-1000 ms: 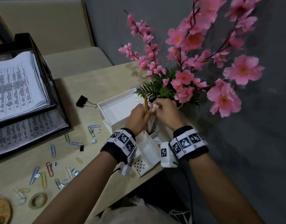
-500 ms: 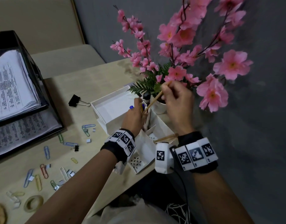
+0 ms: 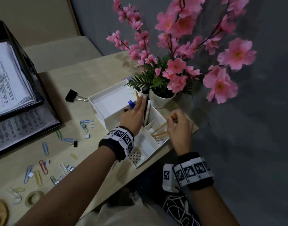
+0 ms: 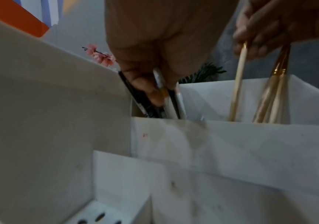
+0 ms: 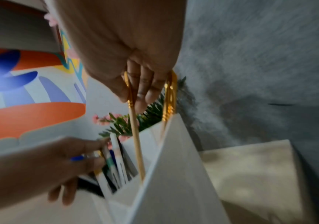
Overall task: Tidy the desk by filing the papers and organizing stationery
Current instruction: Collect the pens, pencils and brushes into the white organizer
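Right hand (image 3: pixel 180 128) is pinching wooden pencils (image 3: pixel 159 130) into the white organizer (image 3: pixel 158 115) on the counter's edge, left hand (image 3: pixel 132 116) clamping pens (image 4: pixel 172 100) beside; ideally lowering upright, releasing only once tips seat.

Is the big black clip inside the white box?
No, the big black clip lies on the desk, left of the white box.

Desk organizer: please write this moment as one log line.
left hand: holds pens in organizer | right hand: holds pencils in next slot | paper clips: loose on desk
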### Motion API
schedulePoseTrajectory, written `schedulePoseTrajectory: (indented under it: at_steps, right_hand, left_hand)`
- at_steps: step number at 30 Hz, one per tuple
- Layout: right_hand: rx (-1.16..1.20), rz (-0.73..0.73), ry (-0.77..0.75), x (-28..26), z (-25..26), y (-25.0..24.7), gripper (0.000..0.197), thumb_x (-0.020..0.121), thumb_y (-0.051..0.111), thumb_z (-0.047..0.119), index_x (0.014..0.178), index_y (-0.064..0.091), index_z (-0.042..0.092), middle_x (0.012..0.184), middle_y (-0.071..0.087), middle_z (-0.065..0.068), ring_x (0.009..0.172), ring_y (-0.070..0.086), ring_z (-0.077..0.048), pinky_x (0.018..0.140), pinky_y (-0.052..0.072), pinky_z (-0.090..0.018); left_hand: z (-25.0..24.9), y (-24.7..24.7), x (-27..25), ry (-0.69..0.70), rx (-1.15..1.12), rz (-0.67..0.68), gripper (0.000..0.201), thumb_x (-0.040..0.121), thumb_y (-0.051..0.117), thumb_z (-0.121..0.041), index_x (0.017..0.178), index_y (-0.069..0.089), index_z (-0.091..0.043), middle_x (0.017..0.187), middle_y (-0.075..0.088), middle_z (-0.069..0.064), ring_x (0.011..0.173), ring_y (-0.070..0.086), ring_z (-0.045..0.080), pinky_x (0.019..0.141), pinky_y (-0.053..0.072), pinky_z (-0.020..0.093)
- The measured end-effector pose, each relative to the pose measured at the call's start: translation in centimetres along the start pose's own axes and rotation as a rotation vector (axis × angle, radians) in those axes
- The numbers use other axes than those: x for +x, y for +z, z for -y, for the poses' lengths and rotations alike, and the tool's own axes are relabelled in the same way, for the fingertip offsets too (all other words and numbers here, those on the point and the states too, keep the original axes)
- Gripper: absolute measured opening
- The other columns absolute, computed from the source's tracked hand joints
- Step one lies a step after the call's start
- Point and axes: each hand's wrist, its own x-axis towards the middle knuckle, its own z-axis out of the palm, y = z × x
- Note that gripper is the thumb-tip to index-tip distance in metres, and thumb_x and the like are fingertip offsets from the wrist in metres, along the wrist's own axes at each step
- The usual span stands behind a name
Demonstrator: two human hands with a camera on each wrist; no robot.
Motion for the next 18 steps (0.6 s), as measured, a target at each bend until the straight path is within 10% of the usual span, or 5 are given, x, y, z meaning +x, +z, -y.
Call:
schedulePoseTrajectory:
  at_steps: [7,12,18]
  right_hand:
    - [-0.218,-0.063,-0.049,-0.7,1.3,1.6,0.012,0.074,0.063,-0.001,0.068,0.056,0.006,0.069,0.061,-0.013,0.079,0.056,-0.032,0.08,0.031,-0.034]
    - [-0.086,-0.035,-0.249,-0.3,7.1,3.4,0.008,0.077,0.062,0.0,0.072,0.057,0.004,0.071,0.061,-0.013,0.076,0.056,-0.031,0.078,0.033,-0.034]
    - [0.077,0.453,-0.314,-2.4,16.7,9.6,0.009,0.082,0.057,0.006,0.09,0.058,0.008,0.072,0.063,-0.011,0.074,0.057,-0.027,0.072,0.041,-0.033]
  left_hand:
    - [1.4,-3.4,-1.3,0.034,-0.112,0.096,0.061,0.095,0.036,-0.011,0.15,0.01,-0.02,0.16,0.002,-0.002,0.116,0.056,0.032,0.08,0.049,0.039]
    - [5.6,-5.7,-5.4,-0.126,-0.284,-0.153,0.037,0.097,0.036,-0.021,0.131,0.048,-0.02,0.137,0.053,0.001,0.117,0.055,0.028,0.085,0.047,0.037]
    - [17.0,-7.4,-14.1,-0.318,-0.48,-0.117,0.025,0.093,0.045,-0.021,0.105,0.065,-0.012,0.1,0.071,0.013,0.095,0.065,0.032,0.083,0.052,0.04]
